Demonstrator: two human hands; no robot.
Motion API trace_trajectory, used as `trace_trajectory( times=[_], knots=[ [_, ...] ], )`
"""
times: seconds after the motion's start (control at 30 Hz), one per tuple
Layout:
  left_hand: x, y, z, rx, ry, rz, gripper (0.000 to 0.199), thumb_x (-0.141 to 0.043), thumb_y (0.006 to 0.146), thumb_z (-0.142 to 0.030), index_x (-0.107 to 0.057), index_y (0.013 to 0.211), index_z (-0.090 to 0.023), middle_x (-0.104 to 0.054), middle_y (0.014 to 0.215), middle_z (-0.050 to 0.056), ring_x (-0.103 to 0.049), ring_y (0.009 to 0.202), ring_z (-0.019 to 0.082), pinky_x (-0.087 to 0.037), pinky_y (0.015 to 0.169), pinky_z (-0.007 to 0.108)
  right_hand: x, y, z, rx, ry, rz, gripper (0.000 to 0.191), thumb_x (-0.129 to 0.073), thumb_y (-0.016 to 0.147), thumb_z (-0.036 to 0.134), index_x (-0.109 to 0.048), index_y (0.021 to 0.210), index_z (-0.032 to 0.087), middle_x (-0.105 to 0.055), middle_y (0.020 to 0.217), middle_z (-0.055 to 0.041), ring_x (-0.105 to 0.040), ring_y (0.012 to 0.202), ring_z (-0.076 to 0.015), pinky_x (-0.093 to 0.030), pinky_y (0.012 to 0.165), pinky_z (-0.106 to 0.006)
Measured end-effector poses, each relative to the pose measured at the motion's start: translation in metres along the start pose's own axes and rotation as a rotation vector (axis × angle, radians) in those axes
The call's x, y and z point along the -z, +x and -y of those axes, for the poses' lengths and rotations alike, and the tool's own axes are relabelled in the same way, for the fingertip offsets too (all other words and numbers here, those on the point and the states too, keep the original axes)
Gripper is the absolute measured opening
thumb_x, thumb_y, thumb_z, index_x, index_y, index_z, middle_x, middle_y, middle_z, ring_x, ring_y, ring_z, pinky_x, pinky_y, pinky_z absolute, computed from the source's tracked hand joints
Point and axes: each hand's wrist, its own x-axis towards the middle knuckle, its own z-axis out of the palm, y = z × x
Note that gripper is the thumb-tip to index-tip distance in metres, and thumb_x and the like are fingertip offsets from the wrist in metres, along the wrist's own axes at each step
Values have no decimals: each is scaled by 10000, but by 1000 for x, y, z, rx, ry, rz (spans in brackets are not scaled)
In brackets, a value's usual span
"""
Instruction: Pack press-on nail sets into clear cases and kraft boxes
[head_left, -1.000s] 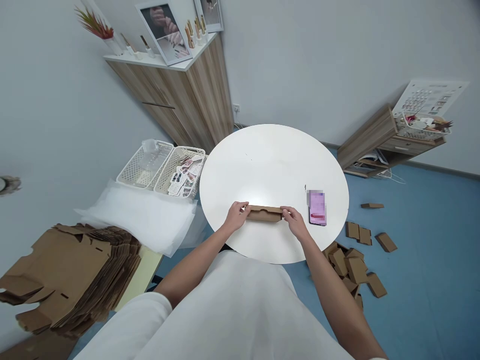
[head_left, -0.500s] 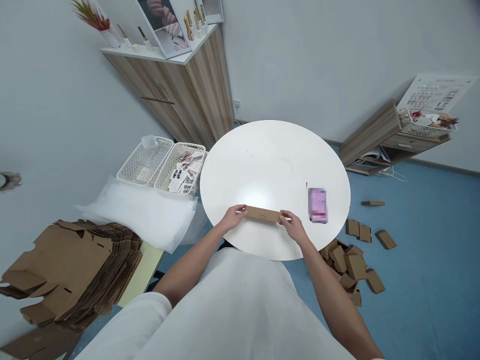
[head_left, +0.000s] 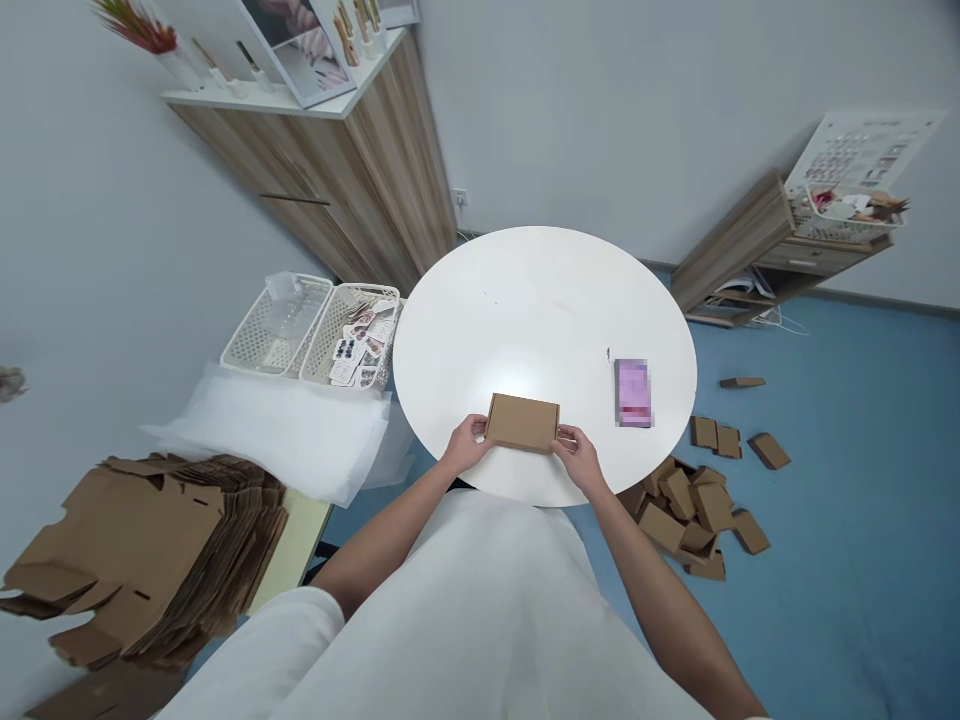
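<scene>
A folded brown cardboard box (head_left: 523, 422) with its lid closed is at the near side of the round white table (head_left: 555, 290). My left hand (head_left: 468, 444) grips its left end, fingers bent around the edge. At the opposite end my right hand (head_left: 578, 460) holds the box, thumb at the near corner. The broad top face of the box is turned up toward me. To the right on the table lies a blurred pink-purple rectangular thing (head_left: 634, 393).
Flat cardboard blanks (head_left: 142, 550) are stacked at the left, by white sheets (head_left: 270, 430) and two white baskets (head_left: 349, 335). Folded boxes (head_left: 686, 510) lie heaped on the blue floor at the right. A wooden cabinet (head_left: 382, 150) stands behind.
The box has turned in my hands, from its narrow side facing me to its broad top face. Both hands stay at its ends. The view has shifted slightly.
</scene>
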Motion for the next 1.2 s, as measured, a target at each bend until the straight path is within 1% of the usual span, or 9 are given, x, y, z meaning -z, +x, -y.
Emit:
trace_trajectory(
  times=[0.17,0.23,0.37,0.5,0.67,0.8,0.9,1.0,1.2],
  knots=[
    [3,4,2,69,138,24,520,-586,713,-385,-419,1151,-159,-565,1036,92,-567,874,171,-448,760,292,-11,-5,-13,-104,-46,-61,560,-547,688,385,-427,1201,197,-586,912,-41,-585,752,-152,-466,709,-309],
    [5,8,4,41,200,62,527,-588,713,-367,-417,1165,-157,-555,1018,84,-563,823,159,-445,740,287,-16,-7,-14,-138,-80,-78,595,-530,700,394,-389,1243,199,-581,901,-31,-576,714,-140,-455,707,-305],
    [10,15,11,-27,246,161,486,-576,724,-303,-433,1169,-170,-549,975,63,-547,755,140,-442,700,272,-25,-14,-11,-163,-171,-106,547,-490,729,366,-400,1249,225,-572,908,-18,-560,679,-123,-437,721,-302],
    [12,20,18,-103,264,199,501,-565,737,-297,-424,1203,-179,-536,967,66,-531,772,151,-438,720,287,-36,-25,-11,-174,-178,-137,571,-500,725,325,-370,1276,248,-560,942,-20,-567,691,-122,-435,715,-289],
    [14,15,21,-205,281,235,482,-524,765,-255,-415,1233,-218,-517,938,64,-515,812,172,-433,748,306,-56,-48,-13,-206,-25,-172,690,-540,700,313,-261,1328,259,-524,1063,-49,-583,757,-133,-448,725,-287],
    [11,6,23,-227,284,225,520,-494,772,-206,-361,1274,-219,-499,967,73,-517,830,176,-437,741,307,-67,-68,-13,-207,68,-227,739,-566,678,331,-239,1337,264,-520,1096,-60,-573,824,-149,-459,738,-300],
    [4,0,22,-269,260,215,578,-514,748,-191,-325,1293,-218,-489,1029,84,-520,864,182,-440,739,310,-64,-78,-13,-215,126,-274,745,-588,661,348,-262,1327,281,-514,1130,-61,-573,860,-158,-462,751,-308],
    [-7,-4,16,-313,210,232,606,-544,727,-208,-322,1291,-213,-488,1060,90,-515,905,194,-442,742,315,-53,-85,-15,-244,156,-364,746,-613,636,354,-299,1309,277,-503,1170,-73,-575,896,-177,-466,752,-318],
    [-37,-7,-14,-323,157,258,595,-559,722,-260,-340,1274,-216,-462,1085,89,-498,957,202,-435,770,331,-24,-99,-17,-197,222,-466,592,-594,656,345,-431,1211,221,-538,1131,-93,-598,834,-175,-475,730,-326]
  ],
)
